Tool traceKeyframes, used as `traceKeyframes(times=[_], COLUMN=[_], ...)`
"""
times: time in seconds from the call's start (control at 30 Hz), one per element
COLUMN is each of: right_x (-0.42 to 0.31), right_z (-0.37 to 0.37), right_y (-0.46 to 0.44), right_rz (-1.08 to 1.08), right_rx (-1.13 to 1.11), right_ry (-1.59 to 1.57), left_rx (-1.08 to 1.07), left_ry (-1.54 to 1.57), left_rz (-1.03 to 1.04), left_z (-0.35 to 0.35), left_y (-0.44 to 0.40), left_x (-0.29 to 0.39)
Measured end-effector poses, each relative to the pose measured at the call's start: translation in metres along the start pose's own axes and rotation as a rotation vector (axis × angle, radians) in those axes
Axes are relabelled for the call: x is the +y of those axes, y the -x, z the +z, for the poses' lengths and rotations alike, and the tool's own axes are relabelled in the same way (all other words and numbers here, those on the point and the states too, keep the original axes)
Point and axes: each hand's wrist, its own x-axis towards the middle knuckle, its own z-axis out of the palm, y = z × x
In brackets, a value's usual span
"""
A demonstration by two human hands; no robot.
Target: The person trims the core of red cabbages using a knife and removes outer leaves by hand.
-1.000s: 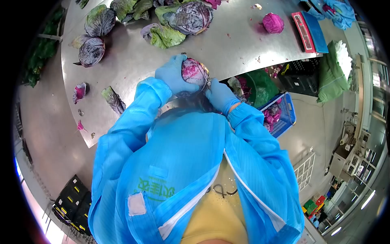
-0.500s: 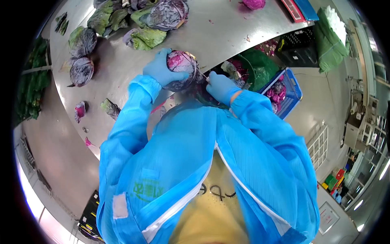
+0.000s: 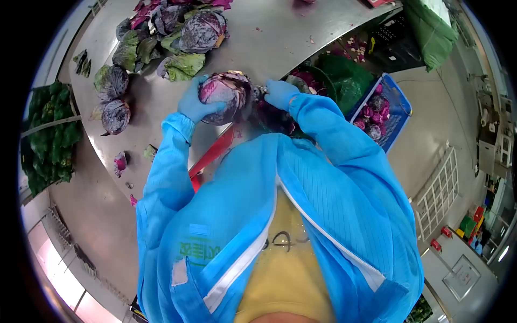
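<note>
My left hand (image 3: 198, 103), in a blue glove, is wrapped round the left side of a red cabbage (image 3: 226, 97) at the table's edge. To the right of this cabbage is my right hand (image 3: 280, 94), gloved too, its fingers pressed together round something I cannot make out. Loose dark outer leaves (image 3: 272, 116) hang between the cabbage and my right hand. On the metal table (image 3: 258, 46) beyond lies a larger cabbage (image 3: 202, 32), with a green leaf (image 3: 182, 65) in front of it.
Two dark cabbage pieces (image 3: 116, 117) lie on the table's left. Right of the table are a green bag (image 3: 347, 78), a blue basket (image 3: 396, 121) of trimmed cabbages, a black crate (image 3: 396, 43) and a green sack (image 3: 431, 32). A red strip (image 3: 215, 151) shows below the cabbage.
The view has shifted and turned. The cabbage has tilted in my left hand, showing more of its cut side. My right hand has moved up beside it.
</note>
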Motion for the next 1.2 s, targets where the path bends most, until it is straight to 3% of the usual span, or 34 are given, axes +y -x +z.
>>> traceKeyframes(times=[0.1,0.17,0.23,0.37,0.47,0.53,0.63,0.73,1.03,1.1,1.2], right_x=[0.000,-0.030,-0.022,-0.020,-0.015,-0.013,-0.014,-0.008,0.064,0.074,0.097], right_z=[0.020,-0.004,0.009,0.019,0.029,0.032,0.030,0.023,0.041,0.056,0.076], right_y=[-0.003,0.004,-0.002,-0.002,-0.016,-0.026,-0.026,-0.010,0.065,0.085,0.112], right_rz=[-0.047,0.174,0.212,0.280,0.324,0.371,0.370,0.506,0.481,0.467,0.573], right_rx=[0.009,-0.225,-0.208,-0.203,-0.250,-0.405,-0.415,-0.286,-0.089,-0.006,0.001], right_ry=[0.003,-0.354,-0.406,-0.545,-0.688,-0.792,-0.874,-1.052,-1.049,-1.055,-0.949], left_rx=[0.046,0.062,0.054,0.081,0.062,0.046,0.046,0.084,0.276,0.361,0.486], left_ry=[0.061,0.059,0.228,0.250,0.295,0.323,0.364,0.340,0.621,0.839,1.048], left_rz=[0.005,-0.002,0.033,0.103,0.099,0.092,0.154,0.227,0.093,-0.138,-0.205], left_z=[0.004,0.004,0.006,0.008,0.008,0.008,0.007,0.010,0.025,0.027,0.038], left_y=[0.015,0.021,0.031,0.037,0.038,0.040,0.047,0.059,0.080,0.083,0.073], left_x=[0.007,-0.004,-0.002,-0.008,-0.010,-0.012,-0.014,-0.027,-0.025,-0.032,-0.052])
